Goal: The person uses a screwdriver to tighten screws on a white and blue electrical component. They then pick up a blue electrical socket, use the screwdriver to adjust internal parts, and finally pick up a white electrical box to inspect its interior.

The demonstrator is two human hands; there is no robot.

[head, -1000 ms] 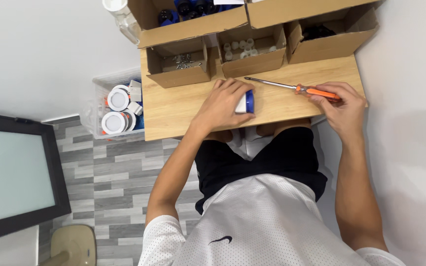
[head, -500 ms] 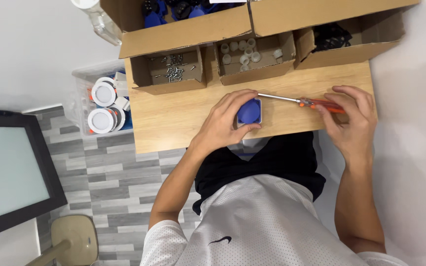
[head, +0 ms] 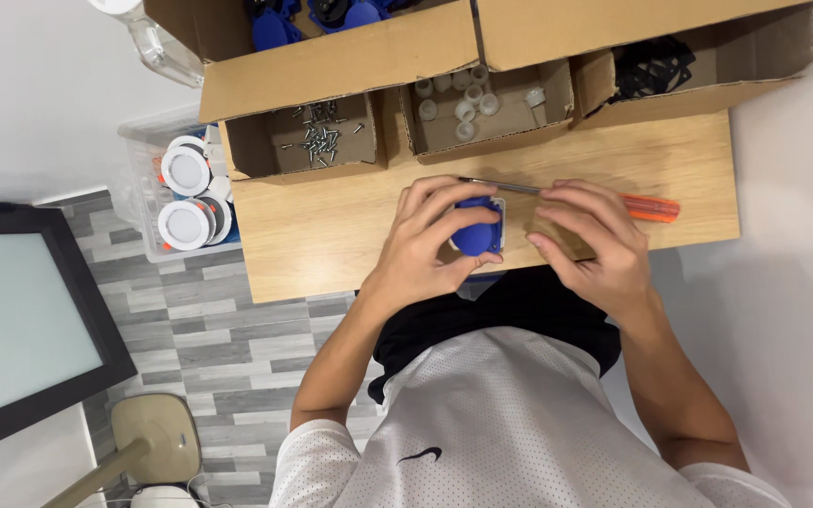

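Head view —
A: left hand (head: 430,240) fingers wrapped around small blue rounded plastic housing (head: 478,226), near wooden table (head: 331,245) front edge, middle. Long axis unclear.
B: Right hand (head: 595,240)?
A: Curled, grip unclear, over orange-handled screwdriver (head: 613,200), lying left-right, tip left. Bare table left; cardboard boxes (head: 331,141) along back edge.

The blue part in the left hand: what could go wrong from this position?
1. The blue part is held at the near edge of the wooden table by the left hand; if it slips, it may drop to the floor.
2. The screwdriver lies loose under the right hand; a nudge could roll it away.
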